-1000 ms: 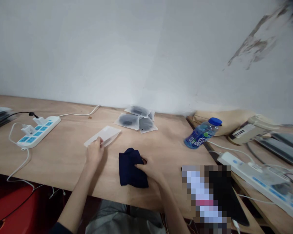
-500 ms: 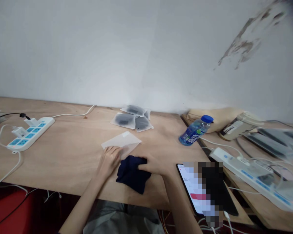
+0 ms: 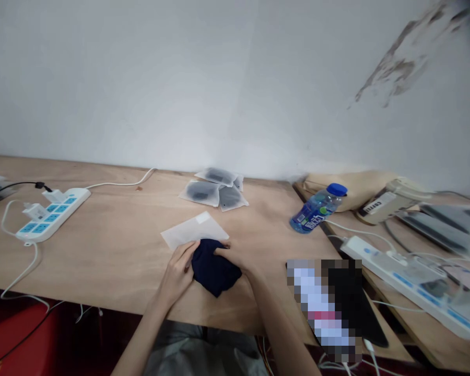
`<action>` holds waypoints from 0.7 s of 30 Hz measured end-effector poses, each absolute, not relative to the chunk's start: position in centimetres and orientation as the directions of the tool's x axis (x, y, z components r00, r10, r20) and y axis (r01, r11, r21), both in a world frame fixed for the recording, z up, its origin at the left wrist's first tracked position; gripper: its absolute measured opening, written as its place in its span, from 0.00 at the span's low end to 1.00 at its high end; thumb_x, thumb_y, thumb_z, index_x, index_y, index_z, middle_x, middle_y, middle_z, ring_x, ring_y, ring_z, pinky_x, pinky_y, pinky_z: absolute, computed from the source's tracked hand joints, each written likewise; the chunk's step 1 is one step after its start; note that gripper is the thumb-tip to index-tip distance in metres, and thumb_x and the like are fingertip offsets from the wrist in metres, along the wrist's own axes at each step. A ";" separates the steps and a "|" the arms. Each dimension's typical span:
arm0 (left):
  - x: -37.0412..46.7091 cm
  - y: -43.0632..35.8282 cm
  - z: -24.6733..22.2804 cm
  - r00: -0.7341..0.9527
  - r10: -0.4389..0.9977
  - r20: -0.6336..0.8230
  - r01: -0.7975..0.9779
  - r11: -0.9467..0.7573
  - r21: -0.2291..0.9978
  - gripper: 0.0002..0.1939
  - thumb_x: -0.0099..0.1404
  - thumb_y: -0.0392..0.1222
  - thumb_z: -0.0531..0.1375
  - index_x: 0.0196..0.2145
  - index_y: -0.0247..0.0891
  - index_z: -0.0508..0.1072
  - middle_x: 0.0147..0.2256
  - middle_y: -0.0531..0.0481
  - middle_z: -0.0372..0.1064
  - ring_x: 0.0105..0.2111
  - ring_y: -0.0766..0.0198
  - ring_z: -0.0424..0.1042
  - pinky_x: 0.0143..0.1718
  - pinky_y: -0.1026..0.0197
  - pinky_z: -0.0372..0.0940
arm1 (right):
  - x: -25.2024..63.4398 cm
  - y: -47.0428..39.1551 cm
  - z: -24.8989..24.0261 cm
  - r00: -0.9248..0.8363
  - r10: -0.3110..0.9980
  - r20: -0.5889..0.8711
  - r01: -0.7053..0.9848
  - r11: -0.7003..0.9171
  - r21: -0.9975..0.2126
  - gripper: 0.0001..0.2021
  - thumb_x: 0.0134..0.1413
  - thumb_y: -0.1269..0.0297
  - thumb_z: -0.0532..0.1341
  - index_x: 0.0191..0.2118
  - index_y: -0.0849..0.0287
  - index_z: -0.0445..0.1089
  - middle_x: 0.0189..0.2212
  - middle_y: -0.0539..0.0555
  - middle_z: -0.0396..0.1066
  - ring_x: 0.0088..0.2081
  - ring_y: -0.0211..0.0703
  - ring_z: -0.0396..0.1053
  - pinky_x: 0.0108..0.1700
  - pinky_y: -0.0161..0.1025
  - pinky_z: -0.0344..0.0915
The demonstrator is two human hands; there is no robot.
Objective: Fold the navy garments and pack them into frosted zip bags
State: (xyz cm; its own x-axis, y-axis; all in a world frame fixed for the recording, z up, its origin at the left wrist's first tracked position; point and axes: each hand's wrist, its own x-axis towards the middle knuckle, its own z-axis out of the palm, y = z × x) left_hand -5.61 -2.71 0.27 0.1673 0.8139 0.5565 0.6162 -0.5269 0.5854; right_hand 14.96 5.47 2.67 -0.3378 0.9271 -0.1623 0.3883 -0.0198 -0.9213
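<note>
Now, the navy cloth (image 3: 215, 271) is a soft bundle, and its folds could well sag open if the right hand (image 3: 241, 263) slackens its pinch; the flimsy frosted bag (image 3: 194, 228) just beyond, partly hidden by the bundle, could skid if the cloth shoves it. That cloth sits toward the front edge of the desk (image 3: 102, 245), between both hands: right thumb on top, holding; left hand (image 3: 176, 272) bent along its left side, grip impossible to tell. Farther out, filled frosted bags (image 3: 200, 192) overlap by the back edge.

Head view — forward and down, over the table (image 3: 113, 250).
</note>
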 end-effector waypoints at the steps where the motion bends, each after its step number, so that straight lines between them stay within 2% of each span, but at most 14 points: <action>1: -5.5 -2.7 0.3 0.164 0.817 0.553 0.619 -0.522 0.586 0.35 0.61 0.24 0.50 0.64 0.45 0.59 0.58 0.45 0.64 0.58 0.59 0.64 0.59 0.50 0.62 | 14.8 5.5 2.6 -0.326 0.933 -0.154 0.365 -0.026 -0.931 0.09 0.46 0.65 0.61 0.33 0.59 0.78 0.33 0.54 0.79 0.37 0.48 0.75 0.43 0.44 0.70; 7: -5.0 -2.6 -0.7 0.082 0.831 0.550 0.644 -0.465 0.607 0.33 0.63 0.25 0.50 0.63 0.45 0.59 0.58 0.46 0.63 0.59 0.59 0.64 0.61 0.50 0.61 | 14.3 4.7 2.0 -0.248 0.968 -0.047 0.269 0.022 -0.963 0.15 0.54 0.60 0.56 0.44 0.58 0.74 0.44 0.56 0.77 0.46 0.48 0.74 0.51 0.45 0.68; 10: -4.8 -2.5 -1.1 0.063 0.839 0.541 0.637 -0.450 0.625 0.33 0.62 0.24 0.50 0.62 0.44 0.61 0.58 0.46 0.64 0.59 0.59 0.64 0.61 0.51 0.61 | 14.2 3.6 1.8 -0.140 0.985 0.103 0.452 0.156 -0.879 0.14 0.56 0.61 0.56 0.45 0.59 0.71 0.42 0.58 0.76 0.46 0.50 0.73 0.51 0.47 0.67; 13: -4.7 -2.4 -1.2 0.058 0.843 0.534 0.630 -0.446 0.636 0.32 0.61 0.24 0.49 0.62 0.43 0.62 0.58 0.46 0.64 0.59 0.59 0.64 0.62 0.50 0.60 | 14.1 2.1 2.6 -0.021 0.961 0.277 0.708 0.210 -0.674 0.14 0.59 0.61 0.55 0.47 0.61 0.68 0.41 0.61 0.74 0.43 0.52 0.73 0.47 0.48 0.67; 15: -4.7 -2.4 -1.3 0.043 0.843 0.536 0.625 -0.441 0.644 0.32 0.61 0.24 0.49 0.61 0.42 0.62 0.58 0.45 0.65 0.58 0.59 0.64 0.61 0.50 0.60 | 14.0 1.0 3.6 -0.089 0.932 0.352 0.764 0.291 -0.577 0.14 0.61 0.61 0.53 0.48 0.60 0.67 0.43 0.62 0.72 0.44 0.51 0.72 0.47 0.47 0.67; 17: -4.7 -2.4 -1.3 0.034 0.845 0.534 0.622 -0.436 0.651 0.32 0.61 0.25 0.49 0.61 0.42 0.62 0.58 0.45 0.65 0.58 0.59 0.65 0.61 0.50 0.61 | 13.7 -0.3 4.7 -0.279 0.881 0.382 0.733 0.452 -0.508 0.13 0.62 0.62 0.52 0.48 0.59 0.67 0.46 0.61 0.71 0.47 0.49 0.70 0.50 0.45 0.66; 19: -4.7 -2.4 -1.3 0.034 0.849 0.527 0.619 -0.432 0.656 0.32 0.61 0.25 0.49 0.61 0.43 0.62 0.58 0.46 0.65 0.58 0.59 0.65 0.61 0.50 0.61 | 13.3 -1.5 5.3 -0.458 0.811 0.363 0.688 0.582 -0.433 0.15 0.61 0.61 0.55 0.51 0.58 0.67 0.51 0.61 0.69 0.53 0.50 0.67 0.55 0.46 0.63; 21: -4.7 -2.4 -1.5 0.034 0.852 0.523 0.616 -0.430 0.660 0.32 0.62 0.25 0.49 0.62 0.43 0.62 0.59 0.46 0.64 0.59 0.59 0.64 0.61 0.49 0.61 | 12.8 -2.4 5.1 -0.555 0.771 0.313 0.686 0.637 -0.351 0.21 0.57 0.60 0.59 0.56 0.58 0.65 0.58 0.62 0.64 0.59 0.55 0.61 0.58 0.50 0.60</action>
